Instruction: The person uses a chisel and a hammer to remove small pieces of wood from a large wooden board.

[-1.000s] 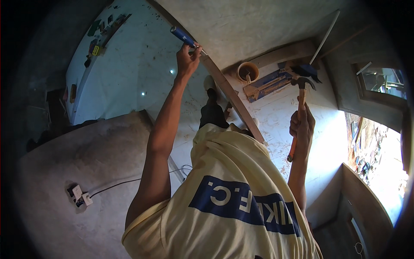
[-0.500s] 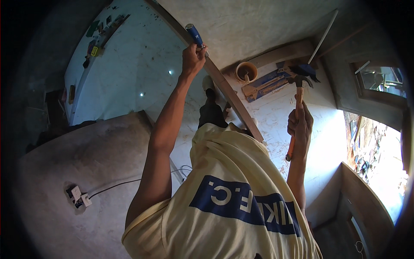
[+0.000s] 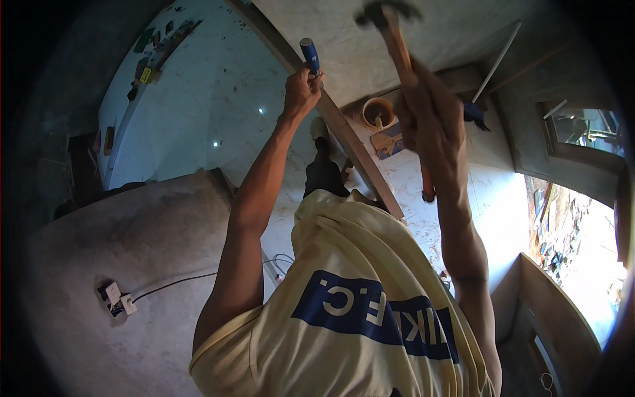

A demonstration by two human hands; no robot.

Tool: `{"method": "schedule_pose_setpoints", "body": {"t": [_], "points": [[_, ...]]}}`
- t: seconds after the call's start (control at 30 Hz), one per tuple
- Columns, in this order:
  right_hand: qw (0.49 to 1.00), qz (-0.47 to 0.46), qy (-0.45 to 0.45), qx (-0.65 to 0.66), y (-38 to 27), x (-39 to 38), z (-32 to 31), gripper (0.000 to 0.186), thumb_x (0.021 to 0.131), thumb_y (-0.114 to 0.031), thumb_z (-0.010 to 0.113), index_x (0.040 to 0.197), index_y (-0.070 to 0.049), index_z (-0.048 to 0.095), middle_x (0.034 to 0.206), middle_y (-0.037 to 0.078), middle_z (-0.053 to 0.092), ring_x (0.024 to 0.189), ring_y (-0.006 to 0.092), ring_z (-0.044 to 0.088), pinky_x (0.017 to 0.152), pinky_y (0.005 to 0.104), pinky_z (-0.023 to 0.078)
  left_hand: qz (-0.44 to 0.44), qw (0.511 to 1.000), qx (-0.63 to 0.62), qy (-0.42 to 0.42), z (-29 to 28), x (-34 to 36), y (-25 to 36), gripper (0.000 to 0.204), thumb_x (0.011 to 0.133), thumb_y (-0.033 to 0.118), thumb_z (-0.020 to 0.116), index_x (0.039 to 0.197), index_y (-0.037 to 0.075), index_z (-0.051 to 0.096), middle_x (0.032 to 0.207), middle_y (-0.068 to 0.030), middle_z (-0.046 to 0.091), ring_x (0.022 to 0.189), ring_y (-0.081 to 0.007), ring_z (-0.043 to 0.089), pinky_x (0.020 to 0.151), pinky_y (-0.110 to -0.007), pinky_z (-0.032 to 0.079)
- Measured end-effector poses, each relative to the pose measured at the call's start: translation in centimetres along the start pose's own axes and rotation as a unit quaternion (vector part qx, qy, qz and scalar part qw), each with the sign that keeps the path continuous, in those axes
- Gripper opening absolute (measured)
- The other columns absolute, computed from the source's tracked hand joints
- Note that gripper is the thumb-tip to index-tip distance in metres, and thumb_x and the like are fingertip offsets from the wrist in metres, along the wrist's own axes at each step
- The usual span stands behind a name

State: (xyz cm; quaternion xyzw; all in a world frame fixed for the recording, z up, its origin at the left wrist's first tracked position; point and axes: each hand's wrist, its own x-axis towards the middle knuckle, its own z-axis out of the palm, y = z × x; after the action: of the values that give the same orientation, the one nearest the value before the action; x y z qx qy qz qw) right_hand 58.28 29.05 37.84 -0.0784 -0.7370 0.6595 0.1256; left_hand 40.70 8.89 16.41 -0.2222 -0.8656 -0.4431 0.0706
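Observation:
A blue-handled tool, apparently a chisel, stands in my left hand, its fingers closed around the lower part and the blade hidden at a long brown wooden beam. My right hand grips a claw hammer with a wood and orange handle, raised up and to the right of the tool, its dark head slightly blurred. The hammer head is apart from the blue handle. The beam runs diagonally from the top down past my leg.
Behind my right hand sit an orange bucket and a flat blue-printed piece. Small items line the left side of the white floor. A power socket with a cable is at lower left. A bright opening is at right.
My right hand has swung the hammer upward and to the left, toward the top middle. My left hand has shifted right along the beam, and the blue handle is now more upright.

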Motion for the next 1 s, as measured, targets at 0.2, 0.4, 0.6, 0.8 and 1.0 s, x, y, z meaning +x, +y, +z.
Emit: {"method": "schedule_pose_setpoints", "body": {"t": [0.2, 0.4, 0.6, 0.8, 1.0], "points": [[0.986, -0.15, -0.034, -0.057, 0.5, 5.8, 4.4, 0.033, 0.103, -0.023, 0.05, 0.125, 0.0, 0.061, 0.07, 0.008, 0.055, 0.059, 0.0157, 0.052, 0.054, 0.0301, 0.042, 0.013, 1.0, 0.019, 0.003, 0.0, 0.4, 0.8, 0.012, 0.088, 0.007, 0.069, 0.097, 0.004, 0.062, 0.078, -0.0095, 0.069, 0.066, -0.0234, 0.068, 0.06, -0.035, 0.053], [0.981, -0.13, -0.093, -0.112, 2.9, 7.1, 3.7, 0.029, 0.101, -0.021, 0.05, 0.118, -0.001, 0.061, 0.077, 0.017, 0.063, 0.061, 0.0284, 0.061, 0.059, 0.0373, 0.049, -0.008, 0.999, 0.036, -0.022, -0.1, 0.7, -0.5, 0.011, 0.089, 0.007, 0.068, 0.098, 0.005, 0.062, 0.078, -0.0102, 0.069, 0.067, -0.0265, 0.069, 0.061, -0.035, 0.053], [0.994, 0.071, -0.082, 0.033, -0.9, 3.6, -0.1, 0.035, 0.103, -0.025, 0.05, 0.124, 0.001, 0.06, 0.071, 0.004, 0.056, 0.059, 0.0111, 0.054, 0.051, 0.0278, 0.043, 0.003, 0.998, -0.042, -0.048, -0.3, 0.9, 0.0, 0.014, 0.089, 0.009, 0.069, 0.1, 0.002, 0.062, 0.078, -0.01, 0.07, 0.069, -0.0225, 0.07, 0.063, -0.034, 0.055], [0.984, 0.151, 0.006, 0.091, 2.6, -1.9, -3.9, 0.04, 0.105, -0.029, 0.048, 0.135, -0.004, 0.056, 0.067, -0.006, 0.041, 0.054, 0.0001, 0.036, 0.044, 0.0192, 0.027, -0.077, 0.933, -0.332, 0.113, 0.9, -2.0, -3.6, 0.012, 0.095, 0.011, 0.065, 0.1, 0.0, 0.064, 0.079, -0.008, 0.069, 0.074, -0.0145, 0.07, 0.063, -0.031, 0.054], [0.959, 0.232, 0.092, 0.133, 7.6, -6.5, -7.5, 0.042, 0.106, -0.032, 0.047, 0.139, -0.008, 0.051, 0.063, -0.008, 0.035, 0.046, -0.0016, 0.029, 0.039, 0.0189, 0.02, 0.048, 0.996, -0.071, 0.038, -1.5, 0.3, 1.5, 0.018, 0.096, 0.013, 0.065, 0.108, -0.001, 0.06, 0.089, -0.0086, 0.069, 0.082, -0.0147, 0.069, 0.068, -0.028, 0.055]]}}
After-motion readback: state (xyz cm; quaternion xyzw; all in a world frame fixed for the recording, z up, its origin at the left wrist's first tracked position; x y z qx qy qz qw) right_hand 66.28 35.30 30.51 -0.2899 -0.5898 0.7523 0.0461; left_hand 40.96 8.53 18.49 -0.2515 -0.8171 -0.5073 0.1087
